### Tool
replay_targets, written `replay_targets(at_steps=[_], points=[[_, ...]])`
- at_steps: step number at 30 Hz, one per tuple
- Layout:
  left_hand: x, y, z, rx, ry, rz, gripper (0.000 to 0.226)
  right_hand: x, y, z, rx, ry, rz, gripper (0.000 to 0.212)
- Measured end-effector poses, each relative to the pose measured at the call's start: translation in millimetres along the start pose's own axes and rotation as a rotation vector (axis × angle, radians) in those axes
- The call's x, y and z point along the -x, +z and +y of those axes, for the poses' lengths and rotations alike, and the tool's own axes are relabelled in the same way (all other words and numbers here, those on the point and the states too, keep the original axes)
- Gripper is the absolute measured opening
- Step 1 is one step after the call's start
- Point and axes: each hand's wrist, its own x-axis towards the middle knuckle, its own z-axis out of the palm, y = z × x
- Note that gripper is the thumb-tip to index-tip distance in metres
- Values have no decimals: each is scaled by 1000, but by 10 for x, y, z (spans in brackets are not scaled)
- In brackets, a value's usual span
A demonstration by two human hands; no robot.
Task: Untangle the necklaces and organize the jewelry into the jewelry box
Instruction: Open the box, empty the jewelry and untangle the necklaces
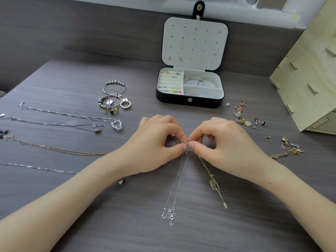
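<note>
My left hand (pixel 158 140) and my right hand (pixel 225 142) meet fingertip to fingertip over the table's middle. Each pinches the top of a thin chain. A silver necklace (pixel 175 188) hangs toward me from the pinch and ends in a small cluster of charms. A gold necklace (pixel 209 175) trails to the right of it, with a knot partway and an oval tag at its end. The black jewelry box (pixel 190 101) stands open behind my hands. Its lid holds a few earrings, and its compartments hold rings, studs and bangles.
Several straightened necklaces (pixel 60 122) lie in rows at the left. Beaded bracelets and a ring (pixel 114 97) sit left of the box. Loose earrings (pixel 243 115) and a gold chain tangle (pixel 289 149) lie at the right. A wooden cabinet (pixel 309 70) stands at the far right.
</note>
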Motion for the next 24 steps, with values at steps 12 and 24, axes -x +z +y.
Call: replay_targets(at_steps=[12, 24], points=[[12, -24, 7, -109, 26, 30, 22, -5, 17, 1, -47, -27, -62, 8], [37, -28, -13, -210, 111, 52, 26, -19, -48, -24, -301, 195, -108, 15]])
